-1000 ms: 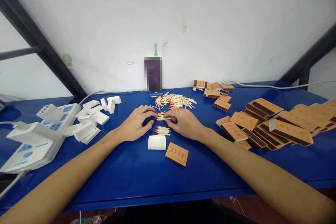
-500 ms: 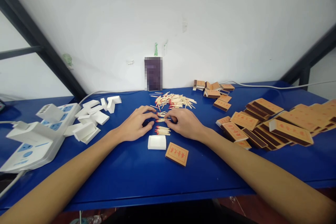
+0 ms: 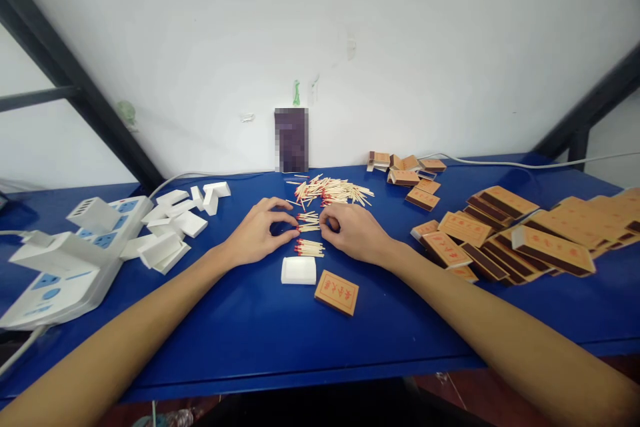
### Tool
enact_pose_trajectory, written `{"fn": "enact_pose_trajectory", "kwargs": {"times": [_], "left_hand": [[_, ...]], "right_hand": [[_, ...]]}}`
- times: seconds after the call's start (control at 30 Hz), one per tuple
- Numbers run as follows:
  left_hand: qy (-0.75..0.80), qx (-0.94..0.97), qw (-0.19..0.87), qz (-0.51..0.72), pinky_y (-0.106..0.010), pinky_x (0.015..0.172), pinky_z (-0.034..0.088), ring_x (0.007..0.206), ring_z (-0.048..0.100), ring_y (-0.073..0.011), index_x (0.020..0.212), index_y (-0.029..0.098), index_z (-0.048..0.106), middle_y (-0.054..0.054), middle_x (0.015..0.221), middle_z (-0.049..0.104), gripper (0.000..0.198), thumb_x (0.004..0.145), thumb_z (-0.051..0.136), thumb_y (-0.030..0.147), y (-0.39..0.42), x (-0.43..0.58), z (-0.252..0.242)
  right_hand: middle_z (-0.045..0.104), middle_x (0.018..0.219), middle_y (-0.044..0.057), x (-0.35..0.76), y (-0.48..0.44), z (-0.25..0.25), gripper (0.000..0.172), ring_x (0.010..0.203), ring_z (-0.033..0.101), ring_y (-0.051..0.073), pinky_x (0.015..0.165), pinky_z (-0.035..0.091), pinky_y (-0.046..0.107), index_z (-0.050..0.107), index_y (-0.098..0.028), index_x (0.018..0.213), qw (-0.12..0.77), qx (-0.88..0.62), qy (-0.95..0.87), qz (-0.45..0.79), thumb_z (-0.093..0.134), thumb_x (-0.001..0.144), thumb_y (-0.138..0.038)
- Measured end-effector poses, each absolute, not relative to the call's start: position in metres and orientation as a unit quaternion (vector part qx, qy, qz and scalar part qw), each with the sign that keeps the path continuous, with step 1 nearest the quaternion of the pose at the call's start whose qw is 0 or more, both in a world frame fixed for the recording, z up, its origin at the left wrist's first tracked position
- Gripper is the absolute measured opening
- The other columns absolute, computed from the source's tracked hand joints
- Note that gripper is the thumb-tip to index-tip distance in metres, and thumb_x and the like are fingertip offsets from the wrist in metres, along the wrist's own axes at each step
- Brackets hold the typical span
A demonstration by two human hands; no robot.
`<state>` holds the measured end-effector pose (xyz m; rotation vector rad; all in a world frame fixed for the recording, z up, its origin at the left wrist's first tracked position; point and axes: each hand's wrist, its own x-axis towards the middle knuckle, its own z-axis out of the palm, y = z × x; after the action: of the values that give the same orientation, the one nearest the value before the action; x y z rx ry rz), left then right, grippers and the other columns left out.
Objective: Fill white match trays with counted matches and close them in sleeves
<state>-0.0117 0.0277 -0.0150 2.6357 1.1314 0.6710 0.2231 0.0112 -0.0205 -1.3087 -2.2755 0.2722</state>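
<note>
My left hand (image 3: 263, 230) rests on the blue table with thumb and fingers apart, its fingertips at the red heads of a small row of matches (image 3: 309, 221). Opposite it, my right hand (image 3: 353, 230) is curled, with a gap between thumb and index finger, tips beside the plain ends of the same matches. A second, neater row of matches (image 3: 310, 248) lies just nearer to me. Below that are a white matchbox tray (image 3: 299, 271) and a tan matchbox sleeve (image 3: 337, 292) with red print. A loose heap of matches (image 3: 337, 191) lies beyond my hands.
White trays (image 3: 173, 213) lie scattered on the left, beside a white power strip (image 3: 95, 253) with plugs. Many tan matchboxes (image 3: 465, 230) are piled on the right, with several more boxes (image 3: 405, 177) near the wall. A pixelated dark rectangle (image 3: 292, 140) stands at the wall.
My right fingertips have drawn back slightly to the right, so more of the upper row of matches shows. My left hand has shifted only a little.
</note>
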Motion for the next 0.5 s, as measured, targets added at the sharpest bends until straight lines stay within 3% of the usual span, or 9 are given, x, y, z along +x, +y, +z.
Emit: {"fn": "enact_pose_trajectory", "kwargs": {"times": [0.5], "left_hand": [[0.378, 0.894, 0.106, 0.215, -0.047, 0.103, 0.042, 0.115, 0.055, -0.0240, 0.100, 0.027, 0.073, -0.005, 0.121, 0.061, 0.020, 0.092, 0.060, 0.040, 0.0295, -0.0115, -0.0167]], "right_hand": [[0.059, 0.075, 0.001, 0.2245, 0.0140, -0.0262, 0.013, 0.068, 0.049, 0.013, 0.066, 0.034, 0.026, 0.063, -0.018, 0.090, 0.235, -0.441, -0.860, 0.101, 0.052, 0.094, -0.021]]}}
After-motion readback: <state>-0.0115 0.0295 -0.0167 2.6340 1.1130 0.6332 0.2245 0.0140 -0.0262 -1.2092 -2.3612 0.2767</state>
